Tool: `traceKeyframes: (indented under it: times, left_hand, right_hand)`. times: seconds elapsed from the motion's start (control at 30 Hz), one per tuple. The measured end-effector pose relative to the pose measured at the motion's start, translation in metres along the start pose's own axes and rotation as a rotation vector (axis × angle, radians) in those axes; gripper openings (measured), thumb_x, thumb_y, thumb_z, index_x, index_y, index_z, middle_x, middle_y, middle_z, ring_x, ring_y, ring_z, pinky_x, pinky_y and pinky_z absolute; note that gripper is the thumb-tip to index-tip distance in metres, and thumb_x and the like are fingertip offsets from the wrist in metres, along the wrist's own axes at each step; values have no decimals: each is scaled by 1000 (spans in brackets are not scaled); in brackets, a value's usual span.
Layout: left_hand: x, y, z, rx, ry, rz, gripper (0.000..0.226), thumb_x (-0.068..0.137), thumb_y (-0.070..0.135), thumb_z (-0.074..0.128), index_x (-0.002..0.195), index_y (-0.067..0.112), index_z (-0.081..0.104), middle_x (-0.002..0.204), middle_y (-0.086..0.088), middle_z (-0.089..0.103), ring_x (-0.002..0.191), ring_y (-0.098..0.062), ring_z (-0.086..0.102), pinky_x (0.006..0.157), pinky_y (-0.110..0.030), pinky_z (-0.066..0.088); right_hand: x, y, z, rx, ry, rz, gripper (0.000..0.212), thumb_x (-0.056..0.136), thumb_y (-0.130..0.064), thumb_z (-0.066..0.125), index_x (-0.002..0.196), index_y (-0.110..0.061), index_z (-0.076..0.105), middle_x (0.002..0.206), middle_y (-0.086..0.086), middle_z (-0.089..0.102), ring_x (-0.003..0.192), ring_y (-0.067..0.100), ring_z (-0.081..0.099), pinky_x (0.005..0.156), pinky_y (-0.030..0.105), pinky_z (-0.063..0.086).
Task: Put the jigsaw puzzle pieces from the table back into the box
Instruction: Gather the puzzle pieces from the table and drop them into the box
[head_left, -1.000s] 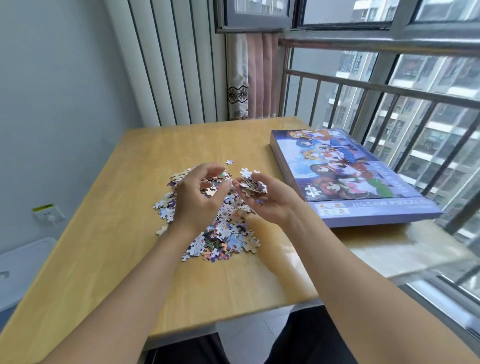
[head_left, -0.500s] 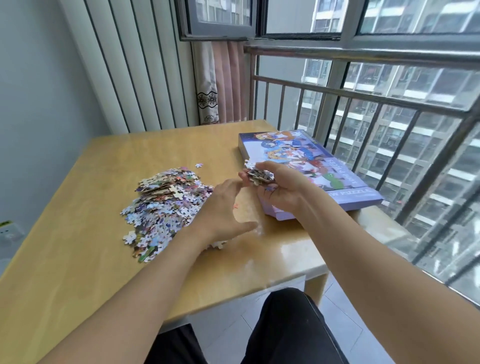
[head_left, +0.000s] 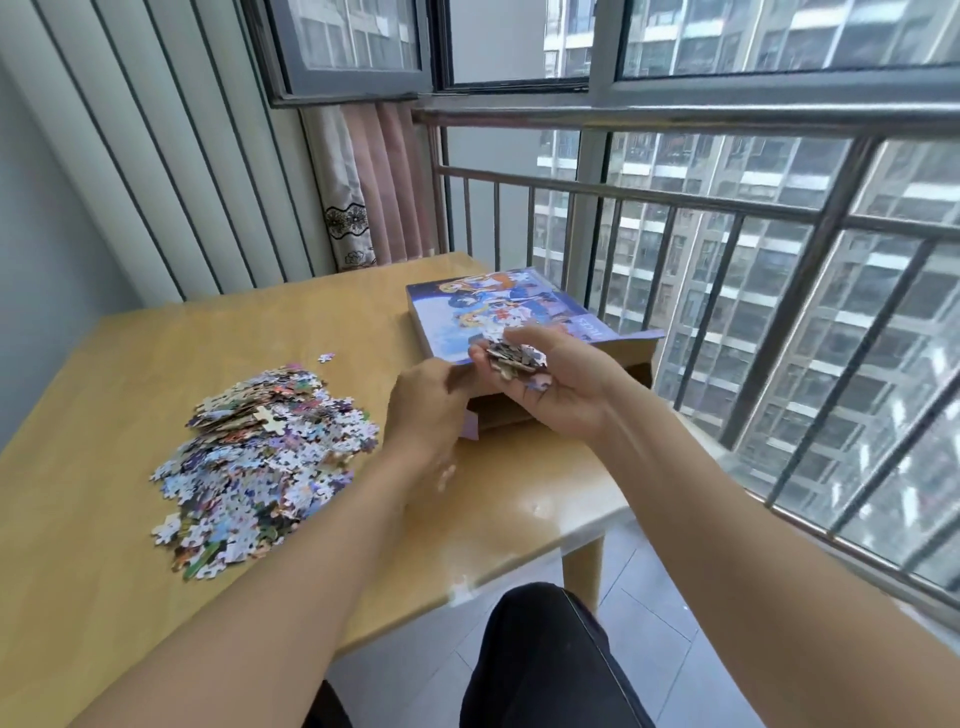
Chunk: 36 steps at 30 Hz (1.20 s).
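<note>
A heap of jigsaw pieces (head_left: 265, 462) lies on the left of the wooden table (head_left: 519, 493). The puzzle box (head_left: 483, 312) with a cartoon picture on its lid sits at the right edge. My left hand (head_left: 426, 410) grips the lid's near edge and lifts it, so the brown inside of the box (head_left: 501, 410) shows below. My right hand (head_left: 561, 384) is cupped palm up just above that opening and holds a handful of pieces (head_left: 511, 356).
One stray piece (head_left: 326, 357) lies beyond the heap. A metal railing (head_left: 727, 208) and windows run close along the table's right side. A curtain (head_left: 363, 197) hangs at the back corner. My knee (head_left: 540, 639) is under the table's near edge.
My left hand moved from beside the heap to the lid's near edge and raised it. My right hand carried its handful over to the box opening. The view swung right.
</note>
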<state>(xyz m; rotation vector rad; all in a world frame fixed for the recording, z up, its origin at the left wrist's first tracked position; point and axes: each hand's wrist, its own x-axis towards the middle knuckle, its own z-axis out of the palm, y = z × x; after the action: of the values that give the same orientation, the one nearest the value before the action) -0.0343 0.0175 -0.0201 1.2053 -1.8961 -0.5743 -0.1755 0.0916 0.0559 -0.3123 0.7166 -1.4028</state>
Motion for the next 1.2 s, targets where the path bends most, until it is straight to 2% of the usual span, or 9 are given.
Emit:
traceKeyframes:
  times: [0.17, 0.27, 0.37, 0.5, 0.63, 0.77, 0.9, 1.1, 1.2]
  left_hand:
    - [35, 19, -18, -130, 131, -19, 35, 94, 46, 63, 96, 13, 77, 87, -3, 73, 80, -20, 64, 71, -32, 48]
    - [45, 31, -32, -149, 159, -12, 42, 95, 44, 63, 86, 4, 74, 80, -12, 71, 70, -19, 53, 67, -37, 45]
    - [45, 40, -42, -162, 158, 11, 36, 96, 42, 63, 75, 13, 68, 66, 4, 63, 60, -10, 46, 57, -23, 37]
    - [44, 45, -50, -169, 148, 61, 28, 95, 41, 65, 72, 25, 64, 60, 13, 56, 55, -3, 41, 50, -14, 31]
    - [42, 46, -59, -175, 136, 90, 35, 96, 41, 63, 92, 9, 77, 81, -9, 73, 70, -17, 54, 68, -35, 45]
    - [49, 50, -68, -221, 137, 86, 35, 96, 41, 63, 101, 10, 78, 96, -10, 76, 89, -24, 65, 85, -44, 52]
    - [49, 50, -71, -206, 93, 102, 29, 97, 38, 63, 105, 14, 78, 93, -1, 76, 94, -22, 66, 75, -24, 47]
    - [50, 47, -79, -233, 120, 115, 29, 96, 39, 64, 104, 15, 78, 91, -1, 75, 89, -17, 64, 75, -27, 47]
    - [47, 44, -74, -202, 127, 119, 32, 96, 39, 64, 89, 11, 78, 70, -3, 66, 71, -26, 54, 66, -37, 42]
  right_hand:
    - [-11, -5, -6, -16, 8, -14, 18, 101, -1, 52, 110, 14, 52, 98, 29, 65, 86, 34, 68, 80, 41, 60]
    - [-7, -11, -13, -8, 142, -18, 23, 99, 0, 55, 119, 12, 49, 114, 33, 58, 95, 37, 68, 74, 42, 62]
    - [0, -21, -9, 5, 219, -26, 31, 99, 2, 54, 127, 13, 45, 125, 34, 52, 102, 40, 65, 64, 43, 63]
    - [10, -35, 8, -51, 262, -26, 28, 102, 2, 49, 127, 14, 46, 127, 30, 51, 111, 42, 61, 91, 43, 58]
    - [18, -41, 23, 40, 318, -55, 34, 102, 1, 30, 128, 9, 50, 127, 26, 57, 117, 41, 58, 101, 53, 47]
    - [32, -42, 32, 300, 429, -166, 42, 94, -31, 36, 117, -10, 64, 112, 19, 69, 101, 44, 65, 88, 64, 50]
    - [50, -42, 36, 407, 477, -172, 55, 82, -63, 44, 107, -22, 73, 99, 10, 75, 92, 40, 70, 90, 61, 49]
    - [35, -46, 35, 243, 436, -155, 49, 92, -44, 37, 116, -14, 67, 107, 18, 72, 97, 46, 67, 86, 68, 48]
    - [20, -44, 30, 187, 415, -221, 46, 99, -36, 36, 123, -8, 63, 111, 17, 71, 100, 38, 68, 81, 50, 57]
